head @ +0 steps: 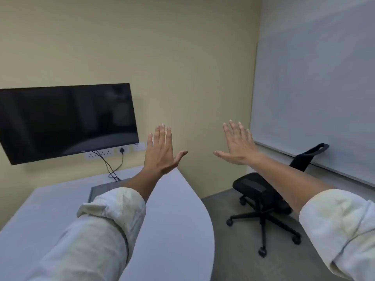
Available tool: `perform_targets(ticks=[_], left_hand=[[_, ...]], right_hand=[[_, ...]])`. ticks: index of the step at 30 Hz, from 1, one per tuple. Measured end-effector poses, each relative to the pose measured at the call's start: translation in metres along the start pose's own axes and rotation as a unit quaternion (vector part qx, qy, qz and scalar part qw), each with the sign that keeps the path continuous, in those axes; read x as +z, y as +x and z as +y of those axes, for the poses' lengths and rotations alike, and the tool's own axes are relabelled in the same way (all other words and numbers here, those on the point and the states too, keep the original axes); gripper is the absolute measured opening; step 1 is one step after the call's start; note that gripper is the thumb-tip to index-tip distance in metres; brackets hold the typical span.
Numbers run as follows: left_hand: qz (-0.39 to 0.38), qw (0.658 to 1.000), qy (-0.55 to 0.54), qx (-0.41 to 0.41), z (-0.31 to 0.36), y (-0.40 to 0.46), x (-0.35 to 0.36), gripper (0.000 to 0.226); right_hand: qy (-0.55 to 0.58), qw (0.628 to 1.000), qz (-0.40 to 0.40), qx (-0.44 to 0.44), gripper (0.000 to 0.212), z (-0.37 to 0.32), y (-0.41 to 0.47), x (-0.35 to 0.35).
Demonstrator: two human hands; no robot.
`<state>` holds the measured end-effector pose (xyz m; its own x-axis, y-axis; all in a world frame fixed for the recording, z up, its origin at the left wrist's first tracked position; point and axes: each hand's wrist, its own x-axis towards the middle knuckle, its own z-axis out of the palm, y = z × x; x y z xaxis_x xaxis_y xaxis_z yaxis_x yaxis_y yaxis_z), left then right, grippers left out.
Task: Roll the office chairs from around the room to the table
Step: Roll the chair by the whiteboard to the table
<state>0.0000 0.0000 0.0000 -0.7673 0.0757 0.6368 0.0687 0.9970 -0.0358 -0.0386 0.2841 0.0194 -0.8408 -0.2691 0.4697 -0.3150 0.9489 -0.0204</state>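
The room is lit softly and evenly — no hard shadows fall anywhere. The dark monitor (65, 122) shows faint, pale reflections. The whiteboard (316, 94) looks washed out and hazy. The whole picture is a bit soft and blurry. Straight lines bend near the edges — the wide lens curves the walls and the table (182, 230).

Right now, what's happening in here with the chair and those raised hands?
A person in rolled-up white sleeves holds both hands out in front, open and holding nothing: the left hand over the far end of the table, the right hand towards the corner. One black office chair stands on the carpet by the whiteboard, apart from the table and not yet touched. A dark screen hangs on the wall.
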Motion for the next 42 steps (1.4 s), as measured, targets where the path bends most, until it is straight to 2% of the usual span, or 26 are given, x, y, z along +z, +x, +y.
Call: perform_targets(ticks=[10,24,30,34,42], left_hand=[[-0.032,0.998,-0.045,0.008,0.130,0.003,0.046,0.103],[-0.080,0.985,-0.120,0.097,0.298,0.038,0.122,0.103],[-0.080,0.979,-0.134,0.129,0.352,0.069,0.164,0.106],[-0.067,0.974,-0.142,0.161,0.393,0.112,0.194,0.103],[-0.088,0.961,-0.172,0.197,0.478,0.196,0.271,0.104]], right_hand=[[-0.016,0.998,-0.040,0.035,0.106,0.127,-0.059,0.004],[-0.031,0.986,-0.060,0.150,0.105,0.282,-0.120,0.027],[-0.029,0.980,-0.067,0.187,0.104,0.339,-0.108,0.045],[-0.031,0.972,-0.078,0.218,0.102,0.387,-0.093,0.056],[-0.063,0.961,-0.086,0.254,0.099,0.489,-0.046,0.071]])
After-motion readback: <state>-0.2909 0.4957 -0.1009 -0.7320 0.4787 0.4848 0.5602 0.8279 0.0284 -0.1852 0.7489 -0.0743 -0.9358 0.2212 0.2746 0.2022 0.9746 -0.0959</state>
